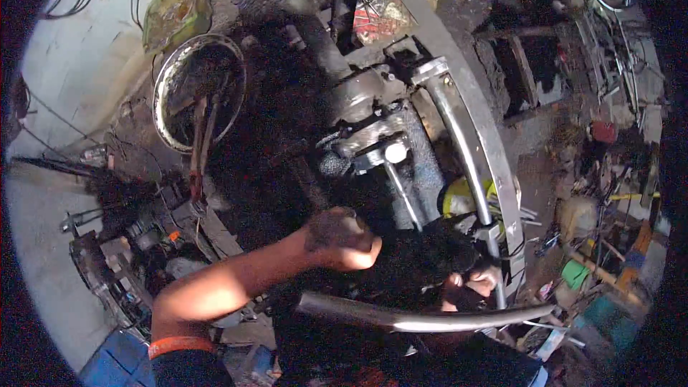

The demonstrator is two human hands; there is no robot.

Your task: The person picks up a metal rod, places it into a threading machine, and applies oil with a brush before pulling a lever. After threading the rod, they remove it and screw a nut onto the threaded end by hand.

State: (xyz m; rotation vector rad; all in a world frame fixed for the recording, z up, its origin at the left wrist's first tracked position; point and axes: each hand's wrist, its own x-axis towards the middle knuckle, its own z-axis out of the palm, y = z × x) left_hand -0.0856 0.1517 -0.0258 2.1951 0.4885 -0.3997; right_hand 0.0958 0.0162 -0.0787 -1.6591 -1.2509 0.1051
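My left hand [345, 241] is closed in a fist in the middle of the view. From it a dark T-shaped tool [307, 178] seems to reach up into shadow; its exact kind is too dark to tell. My right hand [476, 288] is partly hidden, its fingers curled beside the lower end of a long shiny rod [462, 140]. What those fingers hold does not show. Above both hands sits a greasy lathe-like machine [369, 111], with a thin bright bar [405, 195] slanting down from it. A curved-looking metal pipe [430, 321] crosses in front of my body.
To the left, a white-rimmed round basin [161, 93] stands below a dirty yellow-green container [175, 14]. A yellow container [466, 197] is behind the shiny rod. Tools and scrap clutter the right floor, near a green cloth-like piece [575, 274]. Lower left lies a blue box [115, 362].
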